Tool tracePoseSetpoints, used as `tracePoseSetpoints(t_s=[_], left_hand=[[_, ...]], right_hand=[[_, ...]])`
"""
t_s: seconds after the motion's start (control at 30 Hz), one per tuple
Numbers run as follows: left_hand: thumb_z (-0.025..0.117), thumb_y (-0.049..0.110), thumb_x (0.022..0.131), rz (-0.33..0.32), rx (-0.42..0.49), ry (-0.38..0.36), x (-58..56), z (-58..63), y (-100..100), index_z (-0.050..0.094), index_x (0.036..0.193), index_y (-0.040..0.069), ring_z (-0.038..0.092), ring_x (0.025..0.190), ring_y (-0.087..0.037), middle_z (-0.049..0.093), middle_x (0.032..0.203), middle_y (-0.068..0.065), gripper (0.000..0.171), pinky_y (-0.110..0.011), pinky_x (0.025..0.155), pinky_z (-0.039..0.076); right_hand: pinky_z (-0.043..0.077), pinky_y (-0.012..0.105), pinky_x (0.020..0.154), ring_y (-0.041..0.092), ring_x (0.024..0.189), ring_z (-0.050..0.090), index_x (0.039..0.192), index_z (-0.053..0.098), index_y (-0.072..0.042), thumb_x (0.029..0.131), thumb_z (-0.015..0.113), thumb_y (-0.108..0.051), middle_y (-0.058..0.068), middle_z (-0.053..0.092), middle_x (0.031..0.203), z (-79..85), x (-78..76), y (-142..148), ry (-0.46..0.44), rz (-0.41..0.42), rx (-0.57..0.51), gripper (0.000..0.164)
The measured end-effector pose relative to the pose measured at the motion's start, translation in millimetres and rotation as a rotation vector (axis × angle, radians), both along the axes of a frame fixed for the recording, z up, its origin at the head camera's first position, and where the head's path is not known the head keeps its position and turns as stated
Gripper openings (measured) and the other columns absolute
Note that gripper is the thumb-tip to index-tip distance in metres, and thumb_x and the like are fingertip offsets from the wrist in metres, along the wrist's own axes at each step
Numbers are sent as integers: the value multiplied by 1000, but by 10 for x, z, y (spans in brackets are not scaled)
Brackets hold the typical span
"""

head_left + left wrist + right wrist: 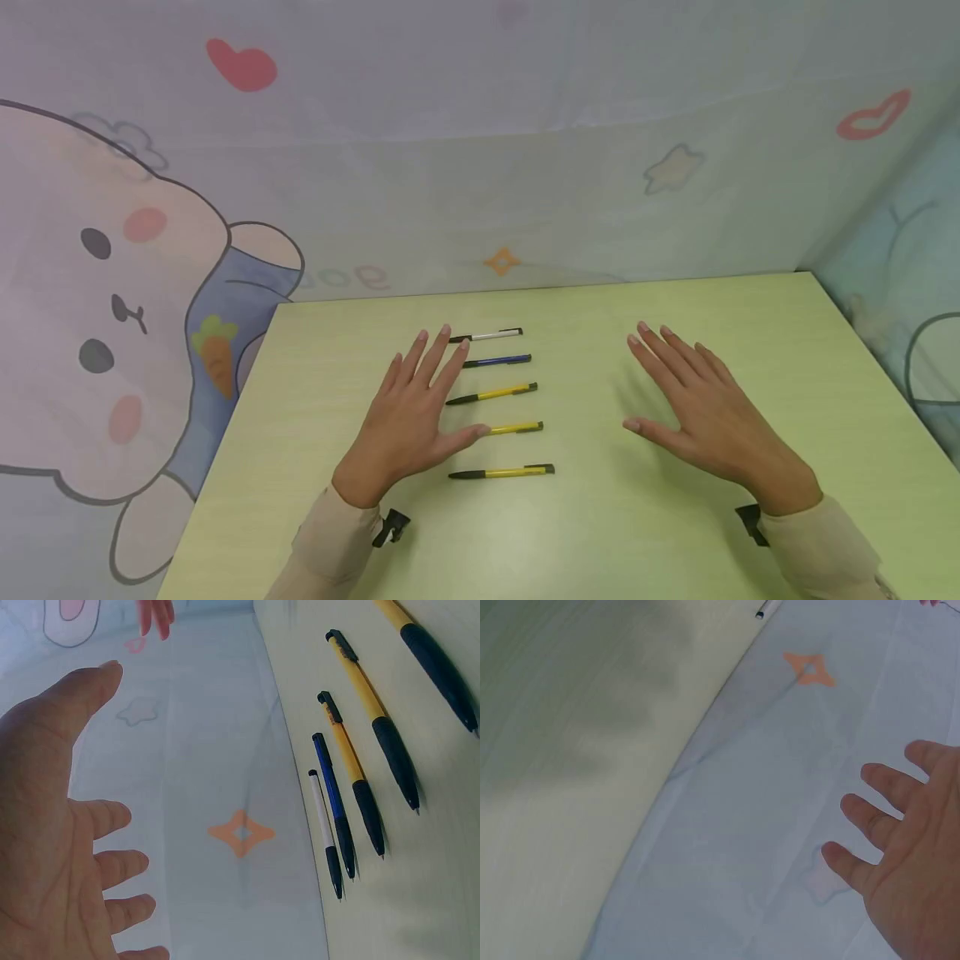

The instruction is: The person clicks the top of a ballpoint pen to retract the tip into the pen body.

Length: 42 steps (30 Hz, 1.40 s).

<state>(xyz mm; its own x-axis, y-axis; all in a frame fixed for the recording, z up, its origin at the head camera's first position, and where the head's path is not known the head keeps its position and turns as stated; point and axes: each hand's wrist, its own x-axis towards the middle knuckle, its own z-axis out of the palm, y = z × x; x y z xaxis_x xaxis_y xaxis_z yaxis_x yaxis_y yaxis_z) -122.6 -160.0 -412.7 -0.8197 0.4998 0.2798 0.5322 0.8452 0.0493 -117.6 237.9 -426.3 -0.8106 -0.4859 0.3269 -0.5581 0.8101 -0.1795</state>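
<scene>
We find five pens [495, 394] laid out roughly parallel on the tabletop [585, 517]: a white pen [495, 335] at the row's 12 o'clock end, a blue pen [501, 361] next, then three yellow pens [517, 429] down to 6 o'clock. We judge the arrangement orderly as it stands; what handling is left, we cannot tell. The left grip [405, 429], at 9 o'clock, is spread wide, partly over the row; the right grip [708, 421], at 3 o'clock, is likewise spread, well apart from it. Both hold nothing and touch no pen.
</scene>
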Motion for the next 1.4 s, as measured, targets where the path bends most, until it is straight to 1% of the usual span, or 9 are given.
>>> tracePoseSetpoints(t_s=[0.13, 0.27, 0.37, 0.53, 0.7, 0.8, 0.97, 1.2, 1.4], left_hand=[[56, 72, 91, -57, 77, -11, -26, 6, -14, 20, 163, 14, 20, 155, -34, 15, 170, -10, 100, -52, 122, 28], [59, 67, 92, -94, 221, -70, -31, 19, -38, 18, 164, 15, 25, 154, -27, 18, 170, -5, 97, -47, 117, 38], [65, 61, 92, -80, 315, -127, -31, 13, -70, 19, 164, 19, 30, 152, -23, 22, 169, 0, 95, -49, 110, 46], [66, 56, 93, -49, 417, -222, -56, -16, -125, 19, 163, 25, 31, 151, -19, 26, 166, 6, 90, -48, 116, 39], [66, 51, 96, -76, 497, -267, -108, -69, -163, 23, 162, 27, 34, 150, -18, 31, 164, 5, 83, -48, 118, 35], [68, 45, 96, -105, 552, -281, -145, -110, -177, 27, 161, 25, 40, 146, -20, 35, 162, 4, 79, -48, 114, 41], [71, 37, 96, -137, 627, -308, -212, -157, -181, 31, 160, 25, 46, 142, -22, 38, 160, 4, 76, -47, 109, 47], [70, 35, 97, -143, 689, -352, -282, -165, -176, 31, 159, 29, 46, 141, -19, 39, 160, 4, 74, -45, 111, 45], [70, 35, 97, -146, 723, -373, -320, -144, -146, 34, 158, 30, 48, 140, -19, 42, 158, 5, 70, -43, 111, 46]], right_hand=[[31, 51, 117, 28, 151, 31, 164, 17, -24, 93, 71, -47, -2, 24, 168, 1, -15, 8, -96, 4, -116, 92], [29, 27, 119, 21, 148, 37, 163, 21, -28, 97, 71, -33, -7, 30, 165, -7, -10, 26, -219, 11, -305, 83], [28, 12, 113, 18, 142, 44, 161, 28, -24, 95, 73, -17, -5, 39, 160, -11, -23, 30, -236, 77, -439, 80], [38, 15, 110, 17, 134, 53, 158, 35, -24, 95, 70, -5, 0, 51, 152, -20, -31, 30, -275, 138, -573, 74], [43, 17, 107, 15, 132, 55, 154, 42, -26, 99, 64, -5, -1, 56, 146, -41, -13, 36, -369, 145, -681, 63], [42, 19, 108, 18, 133, 54, 154, 41, -18, 97, 64, 3, 7, 56, 147, -66, -16, 49, -380, 207, -743, 65], [39, 21, 112, 25, 138, 49, 155, 36, 0, 86, 66, 20, 26, 48, 148, -104, -30, 75, -388, 362, -837, 77], [37, 22, 114, 26, 142, 44, 154, 30, 8, 77, 69, 27, 31, 42, 150, -145, -66, 121, -414, 476, -878, 88], [34, 23, 116, 26, 143, 42, 151, 29, 14, 74, 70, 29, 34, 41, 149, -166, -104, 143, -395, 542, -888, 89]])
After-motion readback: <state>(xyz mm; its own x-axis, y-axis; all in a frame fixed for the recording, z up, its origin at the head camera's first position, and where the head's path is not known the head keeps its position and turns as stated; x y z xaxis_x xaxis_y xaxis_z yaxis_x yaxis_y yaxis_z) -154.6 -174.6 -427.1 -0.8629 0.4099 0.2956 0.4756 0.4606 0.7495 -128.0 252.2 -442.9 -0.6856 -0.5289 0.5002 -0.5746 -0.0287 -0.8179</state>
